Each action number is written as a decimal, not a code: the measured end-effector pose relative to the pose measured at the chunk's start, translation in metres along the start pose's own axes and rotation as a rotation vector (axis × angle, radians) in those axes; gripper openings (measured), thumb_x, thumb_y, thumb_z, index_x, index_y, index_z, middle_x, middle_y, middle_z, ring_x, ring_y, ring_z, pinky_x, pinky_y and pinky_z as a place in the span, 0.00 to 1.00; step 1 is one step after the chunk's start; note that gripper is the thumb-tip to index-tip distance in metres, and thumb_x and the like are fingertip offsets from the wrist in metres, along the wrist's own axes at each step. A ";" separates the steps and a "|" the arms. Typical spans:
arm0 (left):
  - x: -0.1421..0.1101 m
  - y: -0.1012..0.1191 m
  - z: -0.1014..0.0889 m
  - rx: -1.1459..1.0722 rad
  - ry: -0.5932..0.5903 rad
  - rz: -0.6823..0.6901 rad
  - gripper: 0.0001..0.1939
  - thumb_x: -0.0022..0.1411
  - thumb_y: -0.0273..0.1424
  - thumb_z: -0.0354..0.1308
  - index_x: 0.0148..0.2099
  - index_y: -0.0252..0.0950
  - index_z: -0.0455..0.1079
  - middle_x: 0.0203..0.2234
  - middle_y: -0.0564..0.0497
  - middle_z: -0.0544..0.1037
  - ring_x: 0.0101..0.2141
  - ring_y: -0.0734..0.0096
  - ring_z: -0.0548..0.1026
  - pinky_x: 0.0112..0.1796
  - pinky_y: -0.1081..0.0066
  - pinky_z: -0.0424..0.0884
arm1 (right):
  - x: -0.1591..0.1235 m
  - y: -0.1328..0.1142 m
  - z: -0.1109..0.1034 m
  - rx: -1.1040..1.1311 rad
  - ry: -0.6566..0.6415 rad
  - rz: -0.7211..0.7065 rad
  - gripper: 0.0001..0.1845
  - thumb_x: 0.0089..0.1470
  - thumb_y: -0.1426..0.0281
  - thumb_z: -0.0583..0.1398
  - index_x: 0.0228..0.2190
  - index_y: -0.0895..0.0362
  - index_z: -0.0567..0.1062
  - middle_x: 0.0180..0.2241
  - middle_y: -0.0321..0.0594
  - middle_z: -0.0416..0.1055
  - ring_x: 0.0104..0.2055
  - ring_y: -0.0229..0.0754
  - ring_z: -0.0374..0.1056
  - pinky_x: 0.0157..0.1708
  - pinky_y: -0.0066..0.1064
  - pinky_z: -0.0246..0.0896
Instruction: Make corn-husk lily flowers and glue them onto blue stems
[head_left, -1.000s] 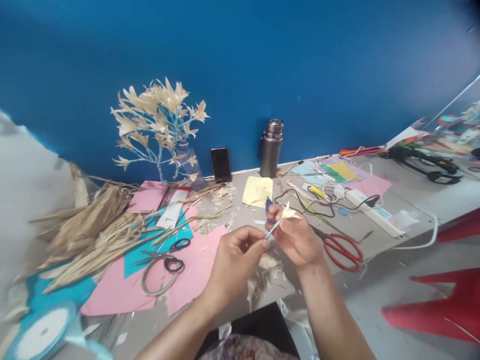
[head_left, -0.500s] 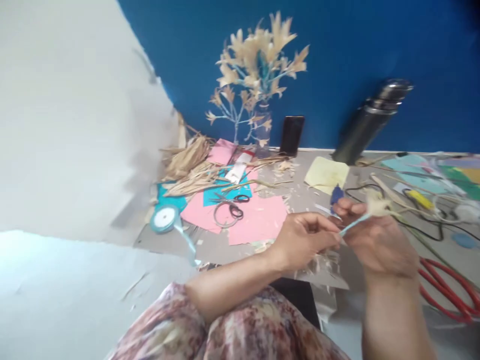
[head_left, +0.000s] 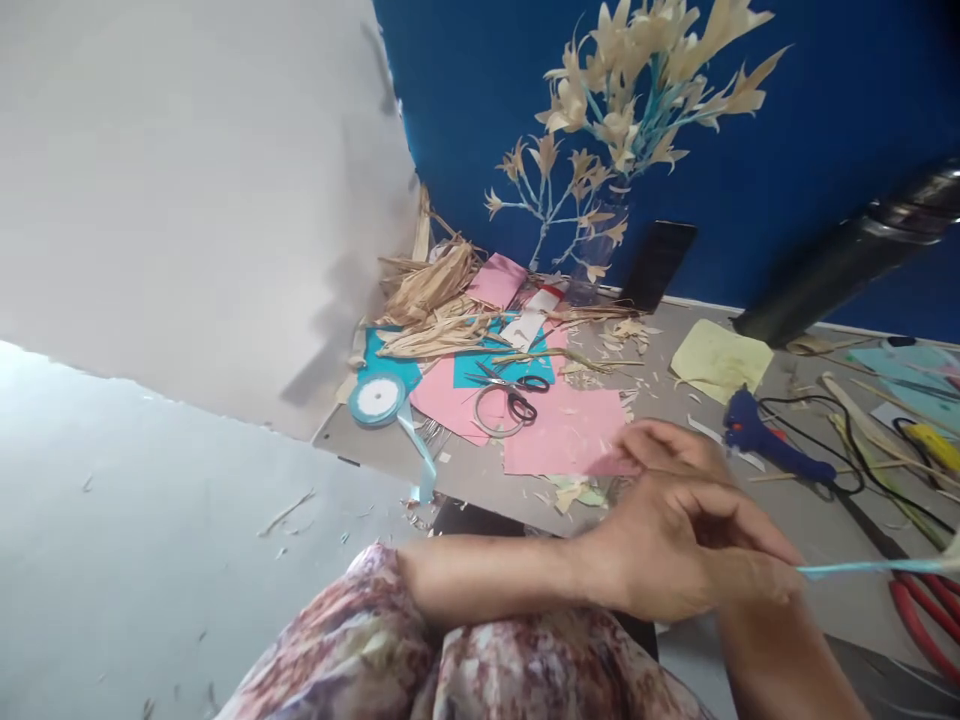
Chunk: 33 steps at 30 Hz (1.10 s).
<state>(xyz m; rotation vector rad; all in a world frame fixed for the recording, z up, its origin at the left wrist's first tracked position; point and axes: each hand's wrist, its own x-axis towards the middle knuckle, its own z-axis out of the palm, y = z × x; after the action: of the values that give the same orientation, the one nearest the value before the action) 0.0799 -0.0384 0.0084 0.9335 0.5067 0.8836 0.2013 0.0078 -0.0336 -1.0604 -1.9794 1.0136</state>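
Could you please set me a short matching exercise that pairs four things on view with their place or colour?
1. light-blue stem
2. glue gun
3. black-handled scissors
4. ribbon spool

A. dark blue
B. lying over blue paper and pink paper
C. near the left end of the table
D. pinched in the left hand

Pairs: 1-D, 2-A, 3-B, 4-C

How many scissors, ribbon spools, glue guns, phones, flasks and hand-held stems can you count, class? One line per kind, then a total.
Scissors: 2, black-handled pair and red-handled pair, partly cut off
Ribbon spool: 1
Glue gun: 1
Phone: 1
Flask: 1
Hand-held light-blue stem: 1
Total: 7
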 end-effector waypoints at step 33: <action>-0.085 0.059 -0.048 -0.274 0.030 0.027 0.25 0.39 0.44 0.78 0.32 0.31 0.77 0.23 0.52 0.74 0.24 0.76 0.71 0.27 0.73 0.70 | 0.141 -0.059 0.202 -0.656 -0.355 -0.281 0.10 0.65 0.70 0.59 0.38 0.55 0.82 0.38 0.43 0.75 0.45 0.46 0.65 0.45 0.33 0.57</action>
<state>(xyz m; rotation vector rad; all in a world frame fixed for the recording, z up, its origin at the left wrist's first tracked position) -0.0272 -0.0691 0.0348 0.6788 0.3874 0.9656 -0.0490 0.0449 -0.0526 -0.9152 -2.7667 0.4150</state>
